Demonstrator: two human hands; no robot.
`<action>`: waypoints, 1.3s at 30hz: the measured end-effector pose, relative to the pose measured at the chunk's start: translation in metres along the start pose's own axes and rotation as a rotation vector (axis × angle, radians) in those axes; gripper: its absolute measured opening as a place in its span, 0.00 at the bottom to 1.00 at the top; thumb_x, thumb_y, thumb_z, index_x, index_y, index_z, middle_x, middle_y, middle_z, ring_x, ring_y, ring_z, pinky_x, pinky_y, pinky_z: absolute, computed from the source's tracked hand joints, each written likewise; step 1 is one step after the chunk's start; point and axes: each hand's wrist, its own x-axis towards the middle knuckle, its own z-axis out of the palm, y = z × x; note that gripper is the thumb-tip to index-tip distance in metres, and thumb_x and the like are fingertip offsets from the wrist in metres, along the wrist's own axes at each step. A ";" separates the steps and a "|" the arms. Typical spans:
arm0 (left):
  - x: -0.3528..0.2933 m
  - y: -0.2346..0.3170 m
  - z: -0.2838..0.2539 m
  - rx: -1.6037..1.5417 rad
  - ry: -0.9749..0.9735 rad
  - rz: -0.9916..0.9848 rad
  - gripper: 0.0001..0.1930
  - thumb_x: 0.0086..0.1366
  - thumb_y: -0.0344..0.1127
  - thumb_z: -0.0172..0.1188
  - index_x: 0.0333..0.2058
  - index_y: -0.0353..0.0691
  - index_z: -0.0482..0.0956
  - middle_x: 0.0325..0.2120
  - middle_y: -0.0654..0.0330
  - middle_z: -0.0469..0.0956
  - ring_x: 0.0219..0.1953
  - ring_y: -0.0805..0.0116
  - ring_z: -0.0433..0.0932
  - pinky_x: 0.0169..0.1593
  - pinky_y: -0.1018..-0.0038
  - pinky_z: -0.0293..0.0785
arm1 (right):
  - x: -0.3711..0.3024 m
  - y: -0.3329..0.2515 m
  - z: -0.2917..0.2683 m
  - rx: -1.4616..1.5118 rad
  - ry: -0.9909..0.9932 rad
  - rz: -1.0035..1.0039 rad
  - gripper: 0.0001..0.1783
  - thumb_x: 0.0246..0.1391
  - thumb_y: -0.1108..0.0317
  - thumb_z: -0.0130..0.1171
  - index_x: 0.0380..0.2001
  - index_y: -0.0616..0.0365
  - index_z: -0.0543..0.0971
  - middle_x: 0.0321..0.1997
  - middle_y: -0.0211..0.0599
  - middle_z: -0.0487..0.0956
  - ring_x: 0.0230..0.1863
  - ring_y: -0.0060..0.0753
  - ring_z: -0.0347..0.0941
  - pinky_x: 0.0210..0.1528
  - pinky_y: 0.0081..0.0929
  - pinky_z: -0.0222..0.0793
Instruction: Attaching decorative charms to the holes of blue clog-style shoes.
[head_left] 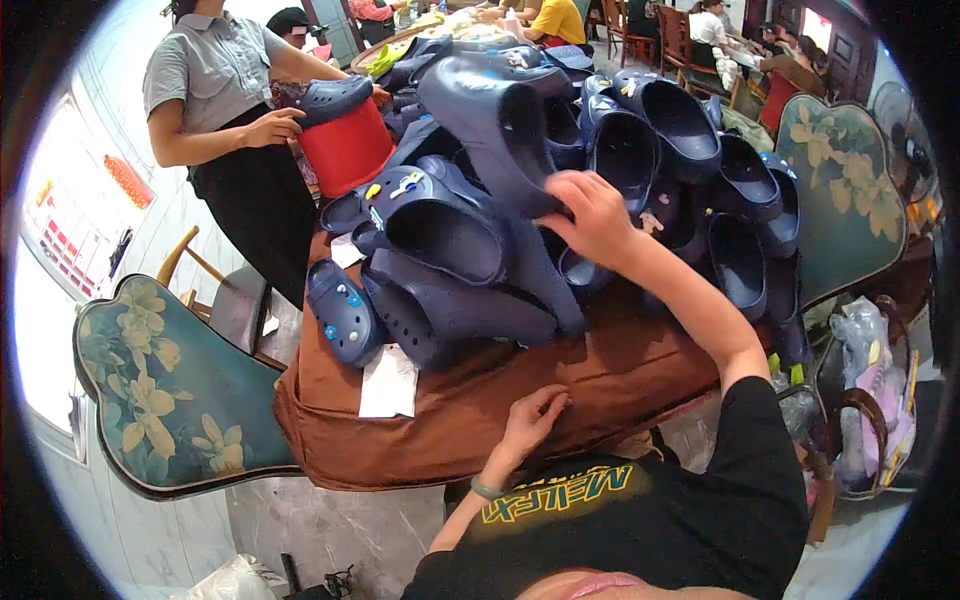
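Observation:
A heap of navy clogs covers the brown-clothed table [470, 400]. My right hand [598, 218] reaches over the heap, its thumb and fingers closed on the heel end of a large plain navy clog [470, 100], which is tilted up on top. Below it lies a clog with small charms [430, 225]. My left hand [535, 415] hovers by the near table edge, fingers curled together, with nothing showing in them. Toward the left, a clog with blue and white charms [342, 312] rests beside a white paper slip [388, 383].
Across the table's left corner, a person in a grey shirt [215, 80] holds a navy clog [335, 100] on a red tub [345, 155]. Floral-backed chairs stand left [160, 390] and right [845, 190]. A bag of plastic-wrapped items [870, 390] is at lower right.

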 end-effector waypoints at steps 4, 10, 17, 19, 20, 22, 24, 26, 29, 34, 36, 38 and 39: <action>-0.017 0.044 -0.025 -0.523 0.181 0.013 0.35 0.64 0.32 0.57 0.65 0.38 0.49 0.52 0.56 0.72 0.50 0.67 0.73 0.49 0.74 0.71 | -0.037 -0.068 -0.052 -0.132 -0.076 -0.269 0.12 0.39 0.67 0.61 0.32 0.53 0.76 0.34 0.34 0.74 0.30 0.35 0.69 0.37 0.36 0.68; 0.007 0.140 -0.042 -0.643 0.425 0.352 0.48 0.52 0.25 0.62 0.66 0.40 0.39 0.60 0.50 0.59 0.60 0.60 0.64 0.61 0.66 0.62 | -0.114 -0.134 -0.074 0.009 -0.346 -0.370 0.16 0.40 0.65 0.58 0.36 0.54 0.79 0.39 0.29 0.75 0.32 0.25 0.68 0.43 0.32 0.68; -0.039 0.086 -0.058 -0.737 0.439 -0.197 0.41 0.40 0.20 0.52 0.61 0.32 0.60 0.51 0.56 0.72 0.54 0.65 0.71 0.57 0.71 0.66 | -0.154 -0.128 -0.098 0.192 -0.215 0.027 0.20 0.42 0.66 0.67 0.42 0.55 0.77 0.44 0.35 0.75 0.37 0.32 0.72 0.44 0.34 0.68; -0.050 0.076 -0.074 -0.745 0.267 -0.321 0.38 0.40 0.23 0.51 0.57 0.31 0.67 0.46 0.58 0.76 0.50 0.68 0.73 0.54 0.76 0.67 | -0.168 -0.126 -0.096 0.153 -0.106 0.322 0.25 0.41 0.65 0.69 0.45 0.56 0.75 0.48 0.40 0.73 0.45 0.40 0.72 0.49 0.38 0.68; -0.055 0.072 -0.080 -0.721 0.202 -0.359 0.37 0.40 0.23 0.52 0.57 0.31 0.68 0.46 0.58 0.76 0.50 0.69 0.73 0.54 0.77 0.67 | -0.170 -0.123 -0.095 0.202 -0.171 0.461 0.30 0.40 0.64 0.70 0.48 0.57 0.73 0.52 0.43 0.71 0.51 0.44 0.69 0.53 0.39 0.65; -0.062 0.062 -0.094 -0.637 0.057 -0.428 0.37 0.40 0.23 0.53 0.57 0.30 0.69 0.47 0.60 0.75 0.49 0.71 0.72 0.53 0.78 0.66 | -0.169 -0.119 -0.088 0.335 -0.287 0.662 0.38 0.38 0.62 0.72 0.54 0.59 0.69 0.59 0.47 0.65 0.61 0.49 0.61 0.62 0.40 0.58; -0.064 0.053 -0.105 -0.548 0.006 -0.465 0.34 0.42 0.23 0.53 0.55 0.29 0.70 0.45 0.61 0.76 0.47 0.72 0.73 0.53 0.79 0.66 | -0.181 -0.110 -0.072 0.522 -0.463 0.720 0.48 0.36 0.59 0.73 0.61 0.59 0.63 0.66 0.47 0.58 0.68 0.51 0.53 0.68 0.40 0.50; -0.058 0.054 -0.110 -0.366 0.038 -0.498 0.29 0.48 0.25 0.53 0.53 0.28 0.72 0.43 0.62 0.77 0.46 0.73 0.73 0.52 0.79 0.66 | -0.196 -0.108 -0.053 0.691 -0.601 0.709 0.47 0.36 0.58 0.74 0.61 0.57 0.63 0.66 0.47 0.58 0.67 0.49 0.54 0.67 0.39 0.52; -0.055 0.033 -0.102 0.333 0.520 -0.140 0.15 0.55 0.28 0.59 0.43 0.32 0.78 0.36 0.57 0.79 0.39 0.65 0.76 0.47 0.76 0.69 | -0.200 -0.115 -0.031 0.735 -0.618 0.747 0.45 0.38 0.59 0.73 0.60 0.56 0.64 0.65 0.47 0.59 0.67 0.50 0.55 0.67 0.39 0.54; -0.042 0.088 -0.076 -0.069 0.365 -0.217 0.08 0.65 0.31 0.57 0.39 0.33 0.76 0.34 0.61 0.77 0.37 0.75 0.73 0.41 0.77 0.70 | -0.188 -0.108 -0.039 0.478 -0.641 0.554 0.44 0.38 0.52 0.71 0.57 0.59 0.66 0.62 0.50 0.62 0.63 0.55 0.58 0.65 0.44 0.53; -0.036 0.103 -0.066 -0.332 0.236 -0.334 0.13 0.64 0.35 0.58 0.44 0.35 0.74 0.35 0.63 0.77 0.39 0.77 0.71 0.42 0.76 0.69 | -0.162 -0.109 -0.040 0.408 -0.613 0.353 0.42 0.38 0.46 0.68 0.54 0.61 0.68 0.58 0.51 0.65 0.61 0.54 0.60 0.61 0.46 0.54; -0.019 0.100 -0.055 -0.564 0.182 -0.396 0.23 0.64 0.38 0.57 0.54 0.33 0.67 0.45 0.62 0.75 0.46 0.76 0.71 0.50 0.77 0.67 | -0.149 -0.110 -0.028 0.385 -0.594 0.319 0.30 0.46 0.51 0.63 0.48 0.60 0.71 0.53 0.46 0.70 0.55 0.50 0.64 0.55 0.43 0.58; -0.009 0.099 -0.052 -0.669 0.224 -0.390 0.23 0.62 0.35 0.57 0.54 0.32 0.68 0.45 0.62 0.76 0.47 0.75 0.72 0.51 0.76 0.67 | -0.149 -0.106 -0.018 0.354 -0.632 0.317 0.25 0.50 0.55 0.59 0.47 0.59 0.73 0.51 0.44 0.71 0.55 0.47 0.64 0.55 0.43 0.57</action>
